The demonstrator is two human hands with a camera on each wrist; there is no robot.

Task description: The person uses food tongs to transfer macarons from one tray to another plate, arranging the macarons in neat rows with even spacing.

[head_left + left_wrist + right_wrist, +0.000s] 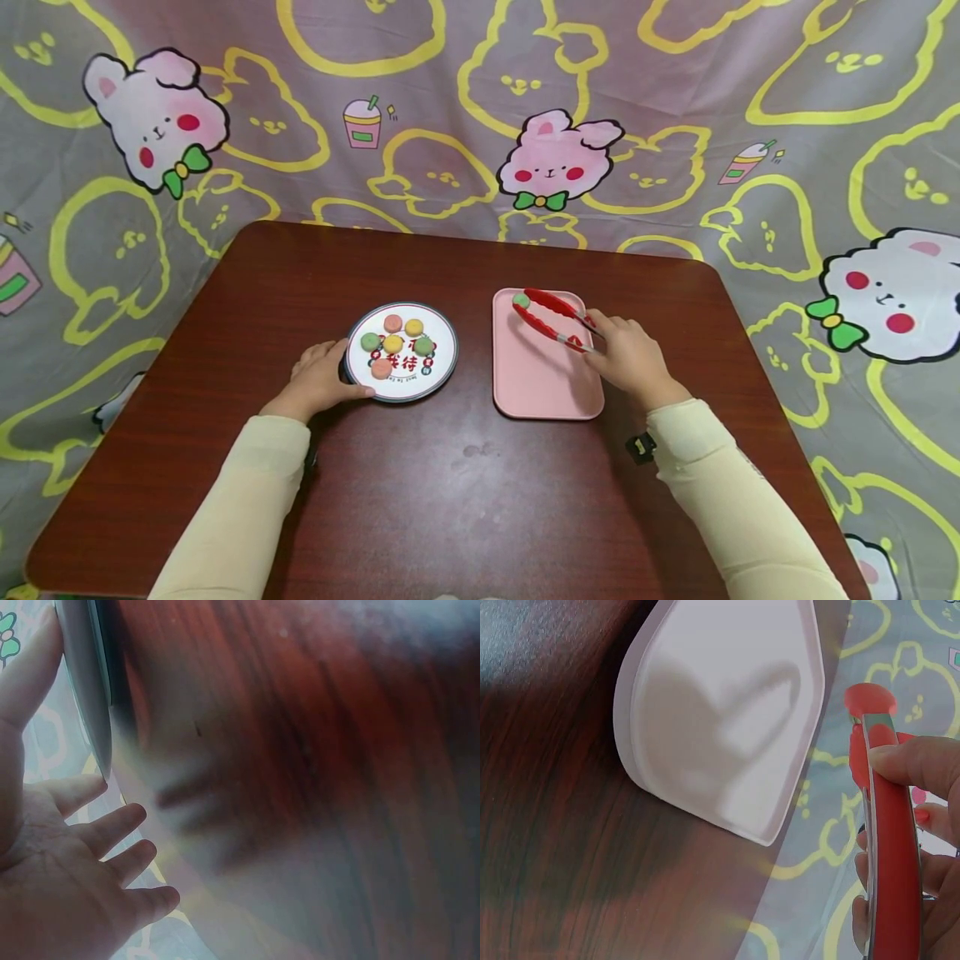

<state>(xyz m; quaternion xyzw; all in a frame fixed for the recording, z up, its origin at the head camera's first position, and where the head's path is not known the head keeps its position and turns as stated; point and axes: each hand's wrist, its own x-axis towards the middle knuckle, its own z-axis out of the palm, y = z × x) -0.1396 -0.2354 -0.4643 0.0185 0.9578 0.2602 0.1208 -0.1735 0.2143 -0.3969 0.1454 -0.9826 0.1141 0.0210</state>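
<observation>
In the head view, my left hand [318, 377] grips the left rim of a round white plate [442, 367] with a dark edge and red lettering. Its thumb lies along the near rim; the left wrist view shows the plate's edge [88, 690] between thumb and index finger, the other fingers spread. Several small macaron-like rounds lie on the plate, among them a pink one [382, 367], a yellow one [414, 327] and a green one [371, 342]. My right hand [633, 354] holds red tongs [551, 302], whose tips pinch a green round [521, 301] over the pink tray [543, 387].
Both the plate and the rectangular tray are at a dark brown wooden table [465, 483], the tray to the right. A patterned cloth [420, 108] with rabbit faces hangs behind the table and along its sides. The tongs cast a shadow on the tray.
</observation>
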